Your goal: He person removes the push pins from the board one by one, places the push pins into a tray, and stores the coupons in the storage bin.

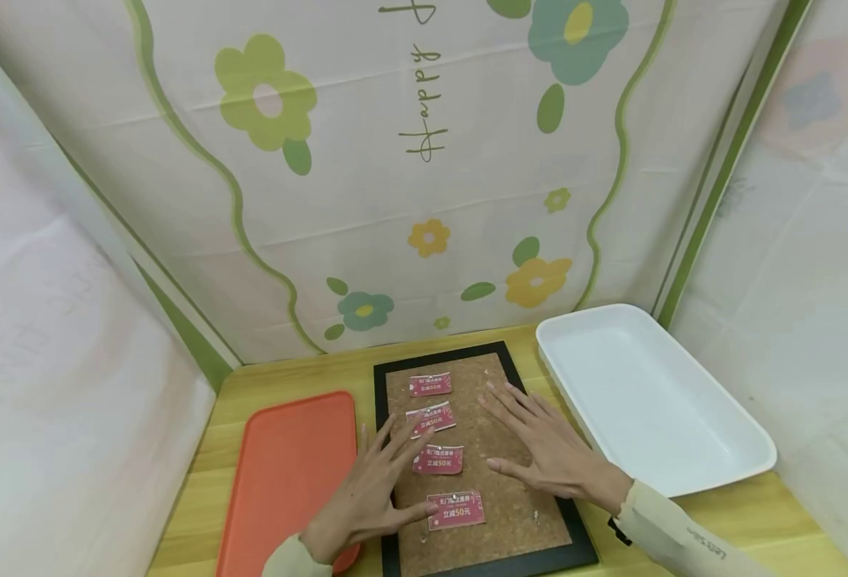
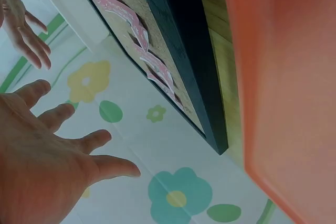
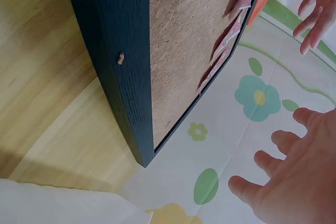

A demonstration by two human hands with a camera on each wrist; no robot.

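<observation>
A cork board (image 1: pixel 518 521) with a black frame lies on the wooden table. Several pink paper coupons run down its left and middle part, from a top coupon (image 1: pixel 430 385) to a bottom coupon (image 1: pixel 456 511), each with a small pin at its upper edge. My left hand (image 1: pixel 366 489) is spread above the board's left side, its fingers overlapping the coupons in the head view. Over the right side of the cork, my right hand (image 1: pixel 550 449) has its fingers extended. Both wrist views show the hands raised off the board, holding nothing. The coupons (image 2: pixel 123 11) curl away from the cork.
An orange-red tray (image 1: pixel 294 473) lies left of the board. To the right stands a white rectangular tray (image 1: pixel 655 401), close to the frame. Flower-printed cloth walls (image 1: pixel 366 200) enclose the table at the back and both sides. A small brown speck (image 3: pixel 121 58) sits on the black frame.
</observation>
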